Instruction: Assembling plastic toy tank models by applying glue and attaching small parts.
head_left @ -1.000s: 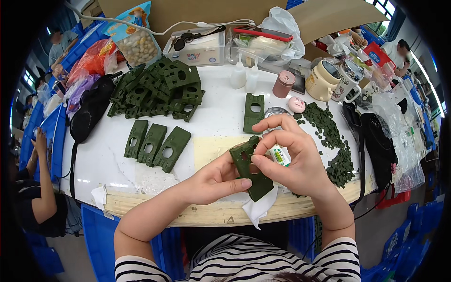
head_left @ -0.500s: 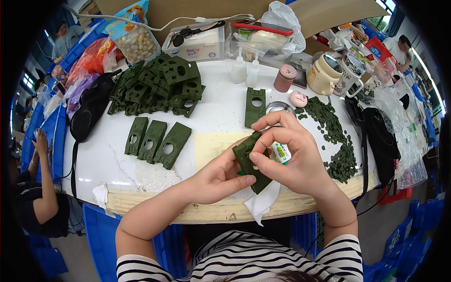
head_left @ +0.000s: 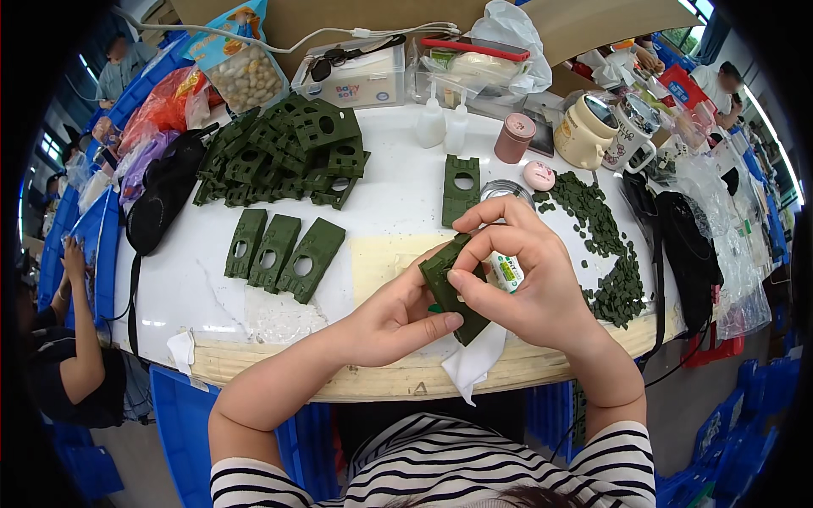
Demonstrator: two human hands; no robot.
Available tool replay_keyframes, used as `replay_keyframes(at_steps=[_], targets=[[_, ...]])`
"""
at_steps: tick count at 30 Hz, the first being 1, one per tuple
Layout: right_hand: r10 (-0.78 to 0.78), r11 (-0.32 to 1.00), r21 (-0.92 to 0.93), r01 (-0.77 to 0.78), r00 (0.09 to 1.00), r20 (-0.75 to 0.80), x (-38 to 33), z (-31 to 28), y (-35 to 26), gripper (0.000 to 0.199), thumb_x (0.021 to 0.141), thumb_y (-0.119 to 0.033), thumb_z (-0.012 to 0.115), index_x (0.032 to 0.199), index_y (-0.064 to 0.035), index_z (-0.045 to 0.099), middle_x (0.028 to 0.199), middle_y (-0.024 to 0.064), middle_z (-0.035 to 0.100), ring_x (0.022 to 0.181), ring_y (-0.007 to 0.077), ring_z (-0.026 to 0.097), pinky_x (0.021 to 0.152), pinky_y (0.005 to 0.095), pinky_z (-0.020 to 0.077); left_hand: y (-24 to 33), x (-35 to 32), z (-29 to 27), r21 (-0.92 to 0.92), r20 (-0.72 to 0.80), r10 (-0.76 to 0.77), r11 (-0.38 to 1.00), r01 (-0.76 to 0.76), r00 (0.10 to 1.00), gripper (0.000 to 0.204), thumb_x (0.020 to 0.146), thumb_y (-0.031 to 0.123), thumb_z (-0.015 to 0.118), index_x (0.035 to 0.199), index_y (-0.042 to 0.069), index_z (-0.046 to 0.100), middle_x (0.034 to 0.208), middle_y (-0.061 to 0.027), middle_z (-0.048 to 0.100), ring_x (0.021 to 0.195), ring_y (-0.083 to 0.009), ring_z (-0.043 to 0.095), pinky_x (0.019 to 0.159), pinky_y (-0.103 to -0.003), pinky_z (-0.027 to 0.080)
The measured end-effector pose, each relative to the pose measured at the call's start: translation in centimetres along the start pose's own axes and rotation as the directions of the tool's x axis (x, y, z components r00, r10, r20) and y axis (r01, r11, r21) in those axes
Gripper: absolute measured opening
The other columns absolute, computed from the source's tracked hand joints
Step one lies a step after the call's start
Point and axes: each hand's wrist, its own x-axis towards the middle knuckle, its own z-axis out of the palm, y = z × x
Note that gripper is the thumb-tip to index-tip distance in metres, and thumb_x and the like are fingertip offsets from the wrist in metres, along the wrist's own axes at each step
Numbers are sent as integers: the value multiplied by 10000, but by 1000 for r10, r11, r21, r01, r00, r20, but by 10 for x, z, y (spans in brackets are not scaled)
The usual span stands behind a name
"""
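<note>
Between my hands, over the table's front edge, a dark green plastic tank hull is held tilted. My left hand grips it from the left, with the thumb along its lower side. The fingers of my right hand close on its upper part; any small piece pinched there is hidden. Behind it lies one more green hull with a round hole. To the left, three similar hulls lie in a row, and a heap of green hull parts sits farther back. Small green pieces are scattered to the right.
Two white squeeze bottles, a pink jar and a cream mug stand at the back. A white tissue hangs over the front edge. Black bags lie at the left. Another person's arm shows at far left.
Almost nothing differs. My hands keep their hold on the hull, with only a slight shift of the right fingers.
</note>
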Motion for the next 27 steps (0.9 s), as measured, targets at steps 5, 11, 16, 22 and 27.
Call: replay_keyframes(at_steps=[5, 11, 16, 22, 27], targets=[[-13, 1000, -12, 13, 1000, -6, 0, 1, 1, 106, 726, -97, 713, 719, -50, 619, 992, 80, 562, 947, 225, 531, 766, 318, 449, 1, 0, 1, 31, -5, 9, 999, -9, 1000, 656, 926, -15, 505, 1474, 29, 148, 1409, -86, 325, 1310, -175, 341, 1049, -342, 339], [-8, 1000, -9, 8, 1000, -20, 0, 1, -1, 112, 714, -94, 721, 716, -47, 619, 983, 81, 563, 933, 233, 529, 758, 322, 445, 2, 0, 1, 54, 1, 20, 998, -20, 1000, 634, 933, -1, 505, 1464, 16, 158, 1373, -91, 361, 1289, -168, 361, 1042, -331, 342], [-38, 998, -47, 37, 999, -24, -1, 1, 2, 116, 706, -88, 726, 711, -45, 617, 980, 86, 561, 916, 234, 527, 751, 322, 443, 1, 1, 2, 62, 5, 17, 998, -17, 1000, 624, 936, 5, 503, 1459, 13, 165, 1355, -95, 377, 1278, -168, 374, 1039, -331, 345], [-68, 995, -73, 66, 997, -29, -1, 0, -1, 146, 707, -78, 730, 714, -43, 589, 964, 98, 561, 903, 235, 534, 749, 318, 442, 5, -1, 0, 11, 31, -24, 1000, 24, 999, 634, 933, 25, 526, 1459, 16, 172, 1372, -102, 374, 1282, -179, 380, 1047, -339, 344], [-139, 990, -47, 136, 988, -61, 1, -12, -3, 164, 721, -50, 719, 752, -31, 559, 920, 121, 563, 861, 236, 558, 752, 310, 446, 16, -6, -2, -131, 54, -135, 981, 141, 989, 633, 929, 58, 560, 1454, 23, 208, 1391, -125, 392, 1295, -216, 396, 1053, -373, 359]])
